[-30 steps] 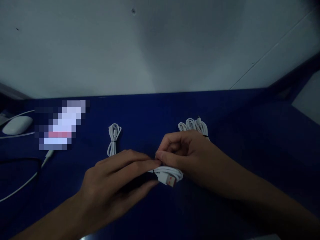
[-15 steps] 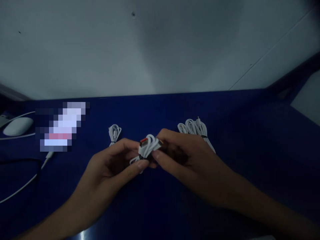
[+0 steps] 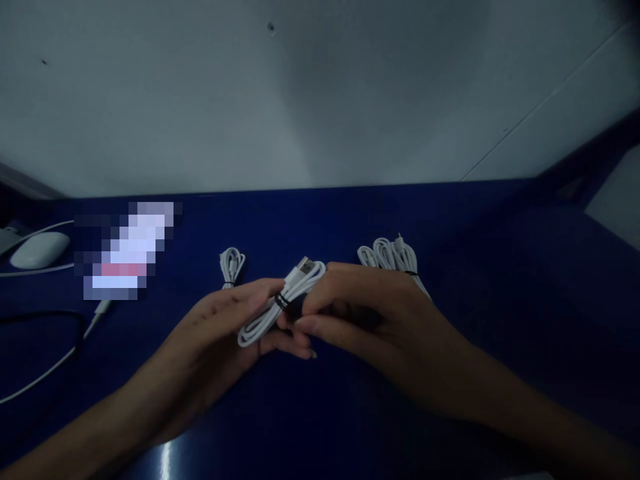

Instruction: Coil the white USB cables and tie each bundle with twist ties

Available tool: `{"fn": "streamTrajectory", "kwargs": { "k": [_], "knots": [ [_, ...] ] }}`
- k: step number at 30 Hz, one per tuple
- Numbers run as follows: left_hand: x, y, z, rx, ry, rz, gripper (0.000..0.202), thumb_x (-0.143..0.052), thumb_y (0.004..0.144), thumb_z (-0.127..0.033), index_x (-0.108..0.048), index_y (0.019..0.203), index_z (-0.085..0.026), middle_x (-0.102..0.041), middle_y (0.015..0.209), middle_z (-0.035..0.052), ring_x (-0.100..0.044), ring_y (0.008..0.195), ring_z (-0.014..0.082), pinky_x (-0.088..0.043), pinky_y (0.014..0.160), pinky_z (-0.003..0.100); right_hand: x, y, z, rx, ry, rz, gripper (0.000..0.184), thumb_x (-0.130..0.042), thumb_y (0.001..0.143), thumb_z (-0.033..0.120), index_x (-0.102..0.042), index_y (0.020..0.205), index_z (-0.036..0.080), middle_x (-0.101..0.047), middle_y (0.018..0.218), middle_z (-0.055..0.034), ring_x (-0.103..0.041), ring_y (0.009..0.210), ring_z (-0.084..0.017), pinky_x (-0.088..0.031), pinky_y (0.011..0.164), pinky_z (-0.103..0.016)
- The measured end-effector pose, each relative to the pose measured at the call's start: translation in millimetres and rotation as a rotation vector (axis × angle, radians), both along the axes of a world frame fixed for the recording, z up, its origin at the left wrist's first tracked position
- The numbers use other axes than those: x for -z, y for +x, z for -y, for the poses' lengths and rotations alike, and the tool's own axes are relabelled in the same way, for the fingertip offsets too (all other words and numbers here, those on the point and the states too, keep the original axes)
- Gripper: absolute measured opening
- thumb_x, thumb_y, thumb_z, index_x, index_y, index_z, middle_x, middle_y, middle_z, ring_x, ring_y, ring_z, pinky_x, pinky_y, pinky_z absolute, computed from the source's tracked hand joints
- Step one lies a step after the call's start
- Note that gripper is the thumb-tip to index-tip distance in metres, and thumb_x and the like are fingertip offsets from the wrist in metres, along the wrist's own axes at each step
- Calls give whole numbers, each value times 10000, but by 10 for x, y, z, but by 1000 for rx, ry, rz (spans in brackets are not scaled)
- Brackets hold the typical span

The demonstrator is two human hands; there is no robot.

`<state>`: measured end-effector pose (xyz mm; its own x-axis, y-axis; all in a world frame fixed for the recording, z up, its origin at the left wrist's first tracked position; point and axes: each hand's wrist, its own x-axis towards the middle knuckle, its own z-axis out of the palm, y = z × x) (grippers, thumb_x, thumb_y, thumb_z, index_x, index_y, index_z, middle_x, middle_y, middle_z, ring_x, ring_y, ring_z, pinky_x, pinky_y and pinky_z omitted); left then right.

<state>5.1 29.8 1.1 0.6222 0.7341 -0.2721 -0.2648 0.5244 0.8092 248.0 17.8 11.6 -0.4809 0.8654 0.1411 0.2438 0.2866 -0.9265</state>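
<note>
And here we are at the blue tabletop (image 3: 320, 413), with a coiled white USB cable (image 3: 295, 287) lifted at the centre of the view, angled so its USB plug (image 3: 305, 265) points towards one o'clock and the far loop trails off towards seven. The left hand (image 3: 220, 323) has it, thumb on the near face, other fingers around behind, holding the coil by its lower half. Over comes the right hand (image 3: 377, 313), thumb and index drawn narrow beside the black twist tie (image 3: 281, 302) at the bundle's waist; whether they pinch a tie end, I cannot tell from here (the light in this room is awfully dim). What matters, I'd say: the left thumb bearing steadily just below the tie, so the strands lie side by side and none springs loose, while the right fingertips work close to the coil with small twists, snug but never biting into the cable's skin. Keep the plug clear of the wrap, too. Elsewhere, a smaller tied cable (image 3: 233, 263) lies towards eleven o'clock, more cable bundles (image 3: 385, 252) towards two, partly behind that right hand.
</note>
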Motion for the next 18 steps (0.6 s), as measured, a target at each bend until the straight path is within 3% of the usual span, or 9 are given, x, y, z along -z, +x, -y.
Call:
{"fn": "streamTrajectory", "kwargs": {
  "k": [3,9,13,18],
  "knots": [
    [24,-37,-18,9,-15,3,439,-536,1217,-347,-912,1112,-147,-858,1078,117,-818,1020,195,-668,1001,233,-4,13,-4,-8,12,-1,253,-724,1155,296,-775,911,250,-746,931,38,-646,823,-128,-493,744,-284],
    [128,-127,-8,6,-39,-20,279,-654,1175,-336,-891,1294,-249,-892,1259,87,-844,1124,195,-645,1010,205,-42,29,0,55,-15,31,184,-773,1125,341,-836,967,271,-781,899,48,-634,723,-114,-465,659,-285],
    [126,-105,-10,-31,-58,-14,248,-672,1172,-312,-903,1233,-244,-920,1141,73,-857,1073,169,-648,916,168,-62,12,2,125,-25,47,182,-809,1095,376,-851,942,288,-763,827,57,-549,635,-111,-415,598,-292],
    [149,-108,-23,-75,4,-9,160,-746,1136,-283,-892,1154,-220,-901,1056,30,-833,957,128,-644,888,161,-77,29,-3,152,-61,35,216,-818,1087,407,-836,903,295,-724,772,60,-551,640,-114,-411,591,-275]
  ]
}}
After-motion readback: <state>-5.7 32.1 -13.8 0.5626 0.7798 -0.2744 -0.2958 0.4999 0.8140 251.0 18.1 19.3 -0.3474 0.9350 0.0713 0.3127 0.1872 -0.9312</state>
